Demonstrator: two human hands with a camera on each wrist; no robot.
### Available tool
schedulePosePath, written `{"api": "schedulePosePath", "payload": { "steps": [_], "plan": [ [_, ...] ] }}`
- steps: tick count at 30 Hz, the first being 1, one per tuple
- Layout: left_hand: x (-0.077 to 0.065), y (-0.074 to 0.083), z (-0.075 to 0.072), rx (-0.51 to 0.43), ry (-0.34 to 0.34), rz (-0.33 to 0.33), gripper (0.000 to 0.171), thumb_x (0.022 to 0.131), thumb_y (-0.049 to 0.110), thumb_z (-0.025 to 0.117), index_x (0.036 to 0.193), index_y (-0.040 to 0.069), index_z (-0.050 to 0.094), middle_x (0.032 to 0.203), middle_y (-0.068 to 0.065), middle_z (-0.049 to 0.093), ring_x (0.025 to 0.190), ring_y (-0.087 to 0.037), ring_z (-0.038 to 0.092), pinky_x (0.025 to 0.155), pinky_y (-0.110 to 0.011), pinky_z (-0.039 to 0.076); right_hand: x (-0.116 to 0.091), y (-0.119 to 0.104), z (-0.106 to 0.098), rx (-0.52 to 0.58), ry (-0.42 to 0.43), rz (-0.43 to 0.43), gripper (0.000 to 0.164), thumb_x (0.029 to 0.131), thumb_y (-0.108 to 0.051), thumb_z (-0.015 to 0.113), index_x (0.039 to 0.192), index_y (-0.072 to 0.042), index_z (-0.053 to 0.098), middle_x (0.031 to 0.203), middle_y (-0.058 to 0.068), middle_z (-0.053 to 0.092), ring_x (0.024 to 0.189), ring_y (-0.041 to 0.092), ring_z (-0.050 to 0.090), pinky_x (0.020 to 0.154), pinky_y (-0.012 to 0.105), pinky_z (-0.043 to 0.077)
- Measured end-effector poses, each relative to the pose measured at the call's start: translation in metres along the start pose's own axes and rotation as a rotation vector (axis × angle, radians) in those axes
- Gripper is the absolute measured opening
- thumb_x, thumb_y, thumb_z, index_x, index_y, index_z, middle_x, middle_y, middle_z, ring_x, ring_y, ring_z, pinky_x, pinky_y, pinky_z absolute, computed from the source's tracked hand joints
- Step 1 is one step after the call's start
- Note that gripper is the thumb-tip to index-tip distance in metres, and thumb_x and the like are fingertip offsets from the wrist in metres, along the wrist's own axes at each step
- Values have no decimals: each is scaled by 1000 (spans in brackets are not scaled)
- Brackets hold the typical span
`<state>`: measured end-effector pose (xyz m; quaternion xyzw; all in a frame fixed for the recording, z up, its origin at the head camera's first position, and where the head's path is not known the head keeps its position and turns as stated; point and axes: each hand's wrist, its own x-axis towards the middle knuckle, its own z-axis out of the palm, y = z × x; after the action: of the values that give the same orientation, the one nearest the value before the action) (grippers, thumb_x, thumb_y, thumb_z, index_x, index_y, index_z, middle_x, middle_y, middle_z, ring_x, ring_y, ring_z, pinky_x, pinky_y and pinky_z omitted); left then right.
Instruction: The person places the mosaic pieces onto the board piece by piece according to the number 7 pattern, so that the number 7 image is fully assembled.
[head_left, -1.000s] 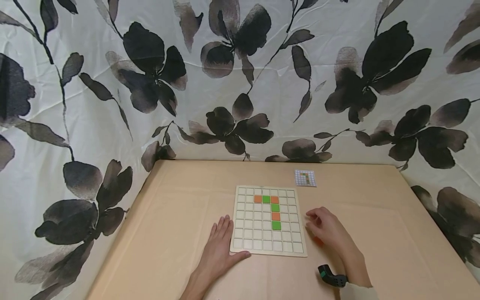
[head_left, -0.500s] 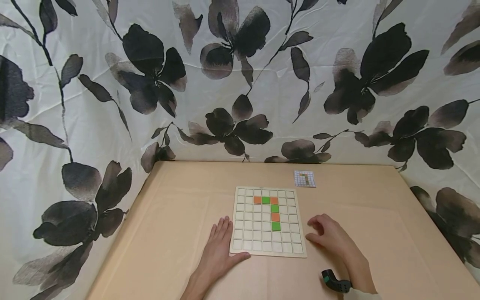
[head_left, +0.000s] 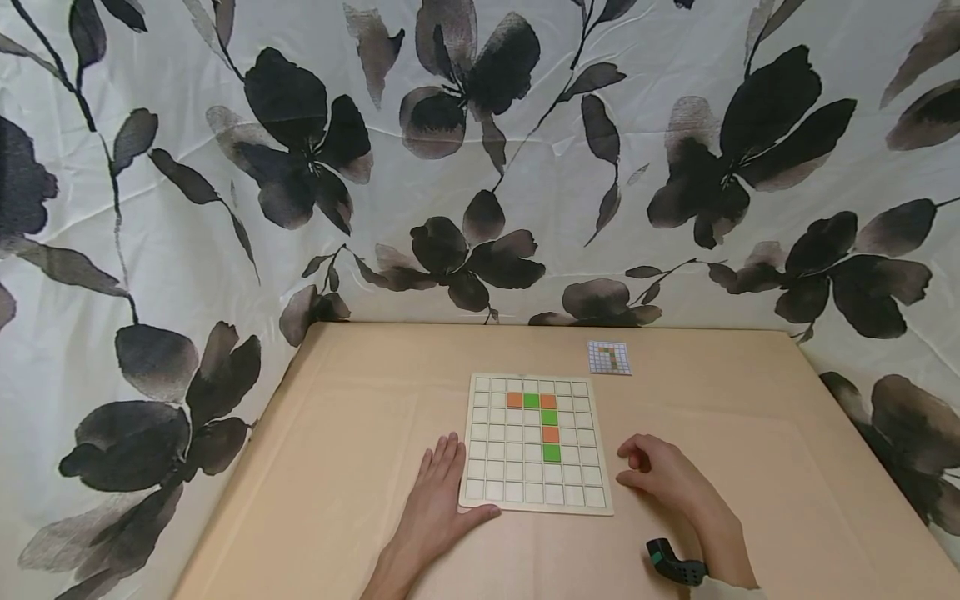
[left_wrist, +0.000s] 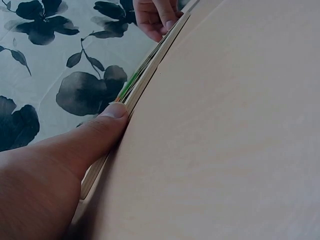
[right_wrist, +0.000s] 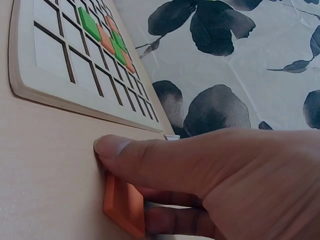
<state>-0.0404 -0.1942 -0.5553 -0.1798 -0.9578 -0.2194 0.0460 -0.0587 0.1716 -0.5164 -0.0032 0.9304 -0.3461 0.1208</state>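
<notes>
My left hand (head_left: 431,508) lies flat with straight fingers along the left edge of a wooden grid board (head_left: 506,492). Its thumb (left_wrist: 112,112) presses on the board's near edge. Right of the board, my right hand (head_left: 663,475) is low over the table with curled fingers. In the right wrist view it pinches an orange square tile (right_wrist: 124,205), partly covered by the thumb; the head view hides this tile. Green tiles, such as the lowest one (head_left: 552,453), and orange tiles, such as the left one (head_left: 514,400), form a bent line on the board.
A small pattern card (head_left: 609,357) lies behind the board to the right. The pale wooden table (head_left: 337,433) spreads around the board. A flowered curtain (head_left: 570,183) hangs behind the table. A black device (head_left: 675,563) sits at my right wrist.
My right hand has shifted slightly right and nearer to me, and its thumb has come into view. The orange under that hand is no longer visible from above. My left hand stays put.
</notes>
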Motion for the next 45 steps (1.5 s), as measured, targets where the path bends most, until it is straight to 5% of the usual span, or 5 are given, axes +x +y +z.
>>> {"api": "schedulePosePath", "payload": {
  "steps": [21, 45],
  "plan": [
    [-1, 1, -2, 7, -4, 1, 109, 78, 73, 66, 150, -4, 40, 160, -21, 35, 152, -36, 28, 129, -48, 20, -7, 4, -10, 48, -81, -86, 42, 74, -13, 87, 108, -3, 66, 97, 4, 56, 87, 18, 47, 66, 20, 43],
    [0, 1, -2, -14, -12, -4, 109, 78, 73, 67, 151, -4, 39, 161, -20, 34, 153, -35, 27, 129, -48, 18, -8, 1, -11, 41, -55, -72, 32, 76, -13, 86, 100, -4, 67, 86, 3, 54, 80, 16, 48, 62, 20, 41]
  ]
}}
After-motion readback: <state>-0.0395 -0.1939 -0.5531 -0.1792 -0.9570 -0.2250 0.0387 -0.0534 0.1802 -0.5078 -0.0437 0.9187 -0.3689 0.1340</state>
